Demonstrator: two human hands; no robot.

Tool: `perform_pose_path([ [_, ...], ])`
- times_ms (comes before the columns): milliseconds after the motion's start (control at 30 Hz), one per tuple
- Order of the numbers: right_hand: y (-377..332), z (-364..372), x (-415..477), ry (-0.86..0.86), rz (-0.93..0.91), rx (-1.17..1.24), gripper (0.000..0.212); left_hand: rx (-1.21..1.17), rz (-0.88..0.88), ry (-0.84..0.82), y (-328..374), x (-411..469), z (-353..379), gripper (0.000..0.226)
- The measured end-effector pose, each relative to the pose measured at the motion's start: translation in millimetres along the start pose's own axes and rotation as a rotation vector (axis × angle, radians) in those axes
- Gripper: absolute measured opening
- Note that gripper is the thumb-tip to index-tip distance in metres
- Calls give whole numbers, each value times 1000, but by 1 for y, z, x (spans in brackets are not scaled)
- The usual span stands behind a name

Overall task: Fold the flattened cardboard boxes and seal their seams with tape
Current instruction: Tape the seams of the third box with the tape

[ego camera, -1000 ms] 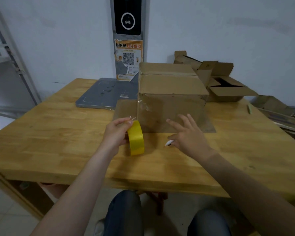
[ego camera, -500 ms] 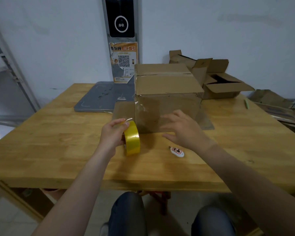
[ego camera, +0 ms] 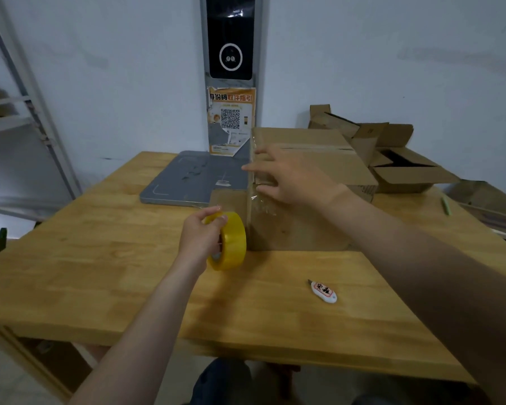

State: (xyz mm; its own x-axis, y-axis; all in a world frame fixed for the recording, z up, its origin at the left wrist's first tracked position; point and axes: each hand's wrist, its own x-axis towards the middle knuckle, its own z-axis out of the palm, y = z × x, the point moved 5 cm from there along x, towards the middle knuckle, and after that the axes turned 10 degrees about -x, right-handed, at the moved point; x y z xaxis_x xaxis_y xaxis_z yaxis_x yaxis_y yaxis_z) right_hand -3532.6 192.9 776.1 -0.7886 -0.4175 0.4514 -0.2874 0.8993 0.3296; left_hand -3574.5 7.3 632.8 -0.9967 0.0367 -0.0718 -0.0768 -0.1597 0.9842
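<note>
Box (ego camera: 313, 137) front partly hidden behind right hand (ego camera: 292, 176).

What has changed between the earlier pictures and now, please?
The right hand left the small cutter lying on the table and rose to the cardboard box, where it presses flat on the clear tape at the top left edge. The left hand still grips the yellow tape roll; the box stayed put.

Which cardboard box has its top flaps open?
The far box by the wall, right of the closed box that the right hand presses; its flaps stand open.
</note>
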Motion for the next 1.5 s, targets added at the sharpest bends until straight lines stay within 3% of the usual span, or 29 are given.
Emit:
perform_pose_path([
  [133,0,7,12,-75,-135,-82,38,-15,-10,-19,2,7,3,19],
  [267,-3,13,12,-27,-249,-187,26,2,-5,-9,-1,12,2,17],
  [433,-2,13,7,30,-329,-129,8,-10,-12,-1,-5,13,2,18],
  [567,-3,14,2,111,-347,-127,12,-16,-21,-2,-5,12,0,20],
  [700,-4,17,-10,265,-362,-141,37,-23,-20,1,-3,11,-4,19],
  [933,-7,25,-11,442,-132,-99,28,-74,-19,-9,6,6,-8,22],
  [1167,6,34,-23,437,-232,-120,22,-102,-8,-6,11,-1,-10,24],
  [1267,15,45,-25,360,-252,-126,17,-93,-5,-10,10,-1,-9,24],
  [1333,20,48,-25,260,-215,-91,29,-89,-7,-14,10,-1,-6,25],
  [1433,28,36,-21,122,-46,-1,81,-74,-9,-30,11,-1,-2,26],
  [1500,29,33,-20,79,-25,-32,101,-78,-11,-27,11,-1,-1,26],
])
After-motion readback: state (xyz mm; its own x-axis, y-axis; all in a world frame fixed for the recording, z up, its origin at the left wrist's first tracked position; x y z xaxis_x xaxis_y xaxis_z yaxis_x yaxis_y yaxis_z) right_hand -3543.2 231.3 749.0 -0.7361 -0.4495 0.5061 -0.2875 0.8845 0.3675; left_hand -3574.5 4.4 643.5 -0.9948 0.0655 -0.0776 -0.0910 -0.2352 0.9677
